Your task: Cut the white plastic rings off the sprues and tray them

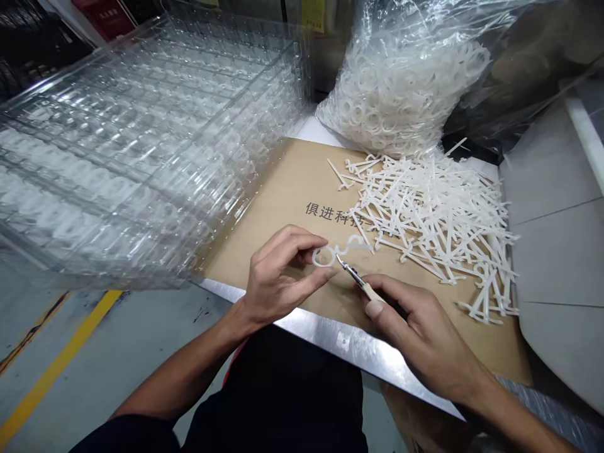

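My left hand (283, 270) pinches a translucent white plastic ring (323, 256) between thumb and fingertips. A wavy white runner (353, 244) extends from the ring's right side, above the cardboard. In my right hand (415, 327) is a deburring tool (357, 279) with a thin curved metal blade and a pale handle. The blade tip lies close to the place where ring and runner meet; whether it touches cannot be made out. Right of the hands lies a heap of white plastic runners (429, 211) on the cardboard sheet (278, 189).
Stacked clear plastic trays (155, 138) with white parts inside fill the left. A clear bag (391, 94) full of white rings stands at the back. A grey-white panel (557, 251) bounds the right side. The table's metal edge (330, 336) runs along the front.
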A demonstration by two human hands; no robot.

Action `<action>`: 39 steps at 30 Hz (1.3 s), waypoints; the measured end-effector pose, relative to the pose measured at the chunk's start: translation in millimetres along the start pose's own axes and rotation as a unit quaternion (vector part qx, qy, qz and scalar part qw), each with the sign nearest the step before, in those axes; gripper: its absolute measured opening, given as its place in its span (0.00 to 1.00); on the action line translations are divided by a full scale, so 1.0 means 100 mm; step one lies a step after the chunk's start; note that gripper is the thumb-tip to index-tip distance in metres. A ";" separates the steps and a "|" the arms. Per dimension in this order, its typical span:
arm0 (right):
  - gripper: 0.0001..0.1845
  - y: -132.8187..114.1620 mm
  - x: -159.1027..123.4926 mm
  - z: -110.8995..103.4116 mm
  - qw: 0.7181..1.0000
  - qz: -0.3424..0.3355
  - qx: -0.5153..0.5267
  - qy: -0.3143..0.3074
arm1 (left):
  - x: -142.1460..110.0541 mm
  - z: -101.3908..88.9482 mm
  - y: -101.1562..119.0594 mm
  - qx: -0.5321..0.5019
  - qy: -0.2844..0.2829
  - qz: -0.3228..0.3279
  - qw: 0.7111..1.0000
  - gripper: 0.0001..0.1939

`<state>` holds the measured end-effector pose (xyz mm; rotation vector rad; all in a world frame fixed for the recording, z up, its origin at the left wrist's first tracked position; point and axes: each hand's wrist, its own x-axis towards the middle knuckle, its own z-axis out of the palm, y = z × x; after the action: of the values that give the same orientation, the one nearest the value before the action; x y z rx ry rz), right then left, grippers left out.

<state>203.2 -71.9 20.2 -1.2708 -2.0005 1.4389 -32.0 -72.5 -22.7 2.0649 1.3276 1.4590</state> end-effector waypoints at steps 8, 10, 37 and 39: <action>0.12 0.02 -0.01 0.00 1.000 -0.001 -0.002 0.001 | 0.00 0.00 0.00 -0.002 -0.006 0.013 1.000 0.15; 0.12 0.02 -0.01 0.00 1.000 -0.005 -0.003 0.002 | 0.00 0.00 -0.01 -0.004 -0.010 0.015 1.000 0.16; 0.18 0.09 -0.04 0.03 0.997 0.017 0.077 -0.029 | -0.03 0.00 0.02 -0.023 0.000 -0.005 1.000 0.13; 0.18 0.09 -0.04 0.03 0.997 0.017 0.076 -0.027 | -0.02 0.00 0.02 -0.021 0.000 -0.005 1.000 0.12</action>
<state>207.4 -76.2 12.2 -1.2180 -1.8711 1.6230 -30.9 -75.5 -22.8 2.0298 1.2929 1.4705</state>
